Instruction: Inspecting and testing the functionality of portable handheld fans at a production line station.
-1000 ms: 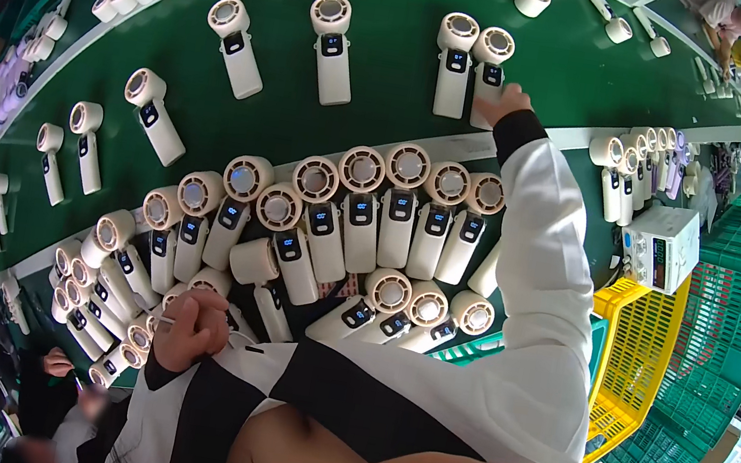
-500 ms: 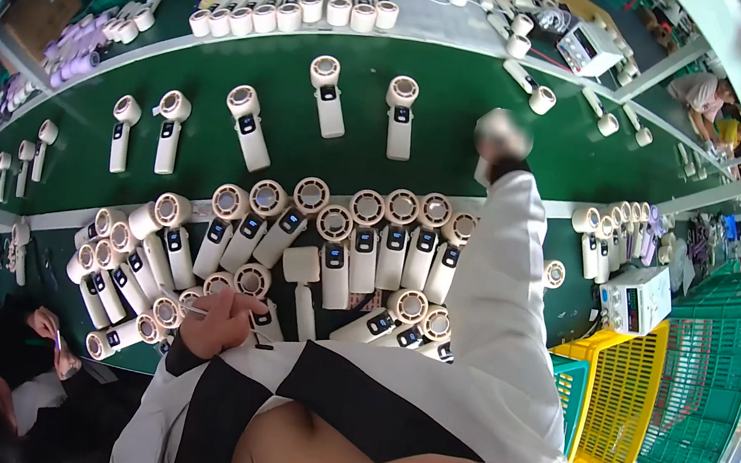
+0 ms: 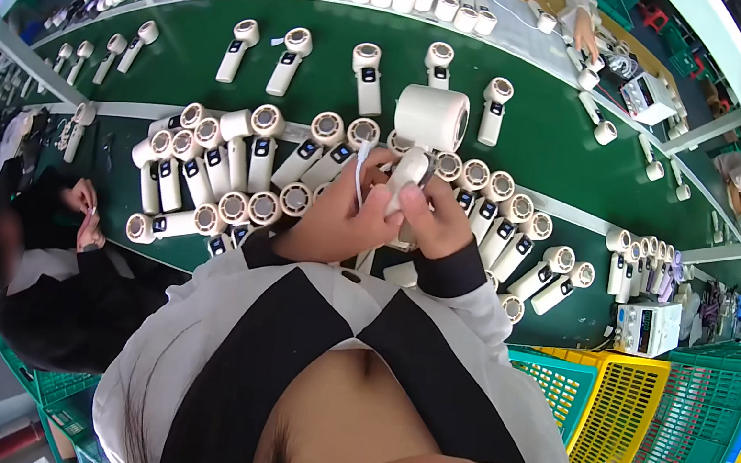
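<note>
Okay, so at the far left a seated co-worker in dark clothes [image 3: 75,321] is half lost in shadow, and whatever is pinched in that person's fingers can't be made out. Next, some of the cream fans [image 3: 167,183] in the left bunch are overlapped by their neighbours. A white cord [image 3: 361,172] is stood up against the left hand [image 3: 346,215], with its lower end hidden in the fingers. That hand is curled in around the handle of a handheld fan [image 3: 432,118], which is held up over the near side of the table, its handle mostly covered. The handle is gripped by the right hand [image 3: 441,216] too, thumb laid across the front, other fingers tucked out of sight. A few fans behind are blocked by the held one. Across the way, a co-worker's hand [image 3: 585,38] is seen, the person cut off at the top.

As for the surface, the green table [image 3: 317,78] is split lengthwise by a pale rail [image 3: 577,214]. On the right, a white boxed instrument [image 3: 662,321] is parked above teal, yellow [image 3: 619,407] and green crates [image 3: 699,419].
</note>
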